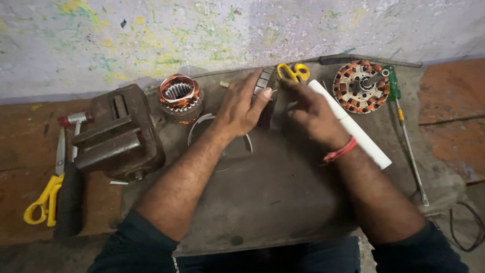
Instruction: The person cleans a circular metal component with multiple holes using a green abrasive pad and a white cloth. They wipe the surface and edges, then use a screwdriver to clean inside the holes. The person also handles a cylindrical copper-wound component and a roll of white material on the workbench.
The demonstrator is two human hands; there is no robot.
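In the upper middle of the frame the left hand [242,103] lies half curled, thumb out to the right, its fingers wrapped over a grey metal block with ribbed, laminated edges [263,81]; the hand plainly has hold of it, though most of the block is hidden under the palm. Just to its right the right hand [309,108] is bunched, fingertips pinched close against the same block; whether something thin sits between those fingers I cannot tell. A red thread band [340,150] circles that wrist. Judging from how things lie, the work on this block is in mid-course: it carries no copper that can be seen, while two wound pieces stand apart from it. Under the left wrist a pale curved strip [202,123] rests on the dark work board [262,202]. Behind the hands lie yellow-handled scissors [294,72], and a white tube [353,126] runs slantwise toward the lower right. Upper right sits a flat round stator with copper coils [361,87], beside a green-handled screwdriver [399,108]. Left of the hands stands a copper-wound stator ring [179,95], then a rusty bench vise [118,134]. Far left, a second pair of yellow scissors [48,189] lies on the reddish floor.
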